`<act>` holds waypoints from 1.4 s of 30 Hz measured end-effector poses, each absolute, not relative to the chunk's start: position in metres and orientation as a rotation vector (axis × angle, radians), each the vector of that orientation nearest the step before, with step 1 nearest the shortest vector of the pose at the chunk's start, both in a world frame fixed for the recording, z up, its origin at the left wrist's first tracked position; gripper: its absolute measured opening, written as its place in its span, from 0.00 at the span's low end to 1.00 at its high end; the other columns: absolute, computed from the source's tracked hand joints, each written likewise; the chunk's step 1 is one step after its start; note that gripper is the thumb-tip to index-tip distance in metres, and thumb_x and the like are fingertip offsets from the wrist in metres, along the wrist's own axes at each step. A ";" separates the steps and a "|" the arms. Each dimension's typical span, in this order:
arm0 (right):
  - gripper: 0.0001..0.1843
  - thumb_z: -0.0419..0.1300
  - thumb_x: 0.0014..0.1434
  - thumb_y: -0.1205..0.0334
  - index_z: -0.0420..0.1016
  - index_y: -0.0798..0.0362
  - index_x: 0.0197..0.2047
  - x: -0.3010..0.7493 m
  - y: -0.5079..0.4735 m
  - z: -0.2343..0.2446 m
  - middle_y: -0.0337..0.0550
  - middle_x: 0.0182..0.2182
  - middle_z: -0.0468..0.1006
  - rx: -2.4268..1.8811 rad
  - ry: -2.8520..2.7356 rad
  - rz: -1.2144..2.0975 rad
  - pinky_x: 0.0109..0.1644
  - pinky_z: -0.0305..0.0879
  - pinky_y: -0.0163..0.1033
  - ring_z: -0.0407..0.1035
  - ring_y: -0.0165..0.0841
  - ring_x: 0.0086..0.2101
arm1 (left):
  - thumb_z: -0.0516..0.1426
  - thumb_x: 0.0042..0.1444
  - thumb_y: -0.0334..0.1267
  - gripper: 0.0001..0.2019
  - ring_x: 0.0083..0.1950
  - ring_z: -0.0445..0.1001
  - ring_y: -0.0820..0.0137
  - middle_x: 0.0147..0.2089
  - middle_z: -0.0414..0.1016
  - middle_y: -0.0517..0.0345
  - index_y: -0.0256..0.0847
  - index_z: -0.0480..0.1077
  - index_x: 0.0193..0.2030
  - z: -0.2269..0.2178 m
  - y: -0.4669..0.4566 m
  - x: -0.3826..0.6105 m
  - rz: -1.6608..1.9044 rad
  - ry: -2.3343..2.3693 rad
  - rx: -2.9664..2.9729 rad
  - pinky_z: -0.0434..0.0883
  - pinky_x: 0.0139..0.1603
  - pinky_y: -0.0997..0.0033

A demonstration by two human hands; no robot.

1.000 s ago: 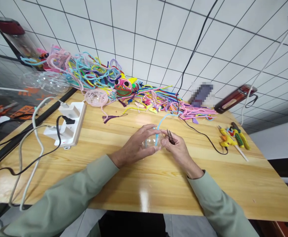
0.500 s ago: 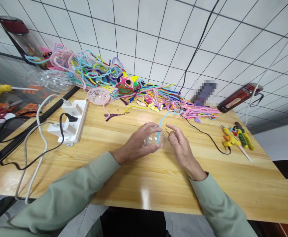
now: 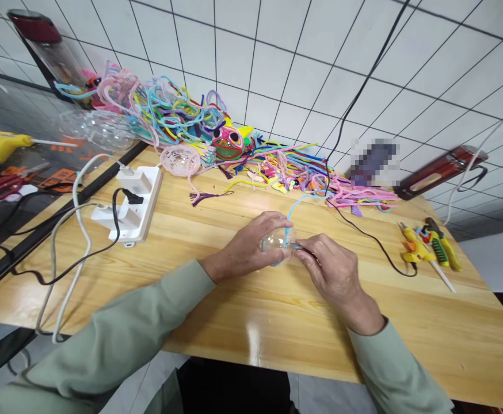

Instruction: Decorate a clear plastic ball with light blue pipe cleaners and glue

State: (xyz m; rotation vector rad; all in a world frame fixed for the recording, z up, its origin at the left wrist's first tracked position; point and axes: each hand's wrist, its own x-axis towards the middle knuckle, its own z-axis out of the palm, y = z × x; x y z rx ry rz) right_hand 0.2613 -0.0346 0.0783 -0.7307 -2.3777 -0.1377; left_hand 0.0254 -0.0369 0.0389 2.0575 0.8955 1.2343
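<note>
My left hand (image 3: 255, 244) is curled around a clear plastic ball (image 3: 273, 241), thumb below and fingers above. A light blue pipe cleaner (image 3: 297, 202) runs down across the ball's surface, and its free end arcs away toward the back of the table. Pinched in my right hand (image 3: 331, 267) are slim metal tweezers (image 3: 302, 247). Their tips meet the right side of the ball beside the blue strand. Fingers hide part of the ball and most of the tweezers.
A heap of colourful pipe cleaners (image 3: 169, 112) lies along the tiled wall. On the left is a white power strip (image 3: 145, 210) with cables. A yellow glue gun (image 3: 418, 248) and pliers (image 3: 444, 247) rest at right. A thermos (image 3: 441, 172) lies near the wall.
My right hand has turned over and brought the tweezers against the ball. My left hand keeps its hold. The whole view has shifted slightly.
</note>
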 end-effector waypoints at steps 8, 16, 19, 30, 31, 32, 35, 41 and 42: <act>0.06 0.60 0.75 0.63 0.77 0.52 0.44 0.259 -0.036 0.079 0.43 0.31 0.82 -0.755 -2.393 -0.217 0.34 0.66 0.37 0.75 0.33 0.31 | 0.63 0.67 0.46 0.24 0.74 0.68 0.52 0.66 0.74 0.40 0.42 0.71 0.66 0.038 -0.037 0.026 1.240 0.887 2.087 0.67 0.75 0.45; 0.05 0.60 0.75 0.63 0.78 0.52 0.46 0.260 -0.035 0.080 0.43 0.33 0.83 -0.727 -2.372 -0.194 0.36 0.67 0.37 0.76 0.33 0.32 | 0.63 0.66 0.45 0.23 0.73 0.70 0.52 0.67 0.74 0.40 0.42 0.71 0.66 0.039 -0.038 0.027 1.251 0.881 2.059 0.68 0.75 0.45; 0.05 0.61 0.75 0.62 0.78 0.52 0.46 0.261 -0.036 0.081 0.43 0.32 0.83 -0.727 -2.406 -0.235 0.35 0.66 0.38 0.76 0.33 0.31 | 0.64 0.66 0.44 0.24 0.72 0.70 0.52 0.67 0.74 0.41 0.43 0.72 0.66 0.039 -0.037 0.028 1.256 0.890 2.050 0.68 0.75 0.45; 0.07 0.61 0.74 0.63 0.78 0.52 0.43 0.259 -0.037 0.081 0.43 0.31 0.82 -0.760 -2.405 -0.253 0.35 0.65 0.38 0.75 0.33 0.31 | 0.64 0.66 0.45 0.24 0.73 0.69 0.52 0.66 0.75 0.41 0.43 0.71 0.66 0.038 -0.036 0.029 1.259 0.909 2.082 0.68 0.75 0.45; 0.06 0.61 0.74 0.63 0.78 0.52 0.43 0.259 -0.037 0.081 0.43 0.31 0.82 -0.748 -2.395 -0.236 0.35 0.65 0.38 0.75 0.33 0.31 | 0.64 0.66 0.45 0.24 0.73 0.69 0.52 0.66 0.75 0.41 0.43 0.71 0.66 0.038 -0.036 0.029 1.257 0.908 2.080 0.68 0.75 0.45; 0.05 0.61 0.74 0.64 0.78 0.52 0.44 0.259 -0.036 0.080 0.43 0.32 0.82 -0.736 -2.385 -0.221 0.35 0.66 0.38 0.76 0.33 0.31 | 0.64 0.66 0.45 0.24 0.72 0.70 0.52 0.66 0.75 0.41 0.43 0.71 0.66 0.039 -0.036 0.029 1.256 0.908 2.075 0.68 0.75 0.45; 0.06 0.61 0.74 0.64 0.79 0.51 0.45 0.259 -0.035 0.078 0.43 0.32 0.83 -0.729 -2.369 -0.214 0.36 0.66 0.37 0.75 0.33 0.32 | 0.64 0.66 0.45 0.24 0.72 0.70 0.52 0.66 0.75 0.41 0.43 0.72 0.66 0.038 -0.036 0.029 1.258 0.910 2.060 0.68 0.74 0.45; 0.08 0.60 0.75 0.63 0.79 0.50 0.42 0.259 -0.036 0.076 0.44 0.32 0.82 -0.799 -2.365 -0.178 0.34 0.66 0.37 0.76 0.33 0.31 | 0.64 0.66 0.45 0.23 0.72 0.70 0.53 0.66 0.75 0.43 0.44 0.72 0.66 0.037 -0.036 0.029 1.255 0.922 2.068 0.68 0.75 0.46; 0.07 0.60 0.75 0.63 0.78 0.50 0.43 0.258 -0.036 0.076 0.44 0.32 0.82 -0.791 -2.354 -0.146 0.34 0.66 0.37 0.76 0.33 0.31 | 0.64 0.66 0.45 0.23 0.72 0.70 0.53 0.65 0.75 0.42 0.43 0.72 0.65 0.037 -0.036 0.030 1.262 0.918 2.072 0.68 0.75 0.47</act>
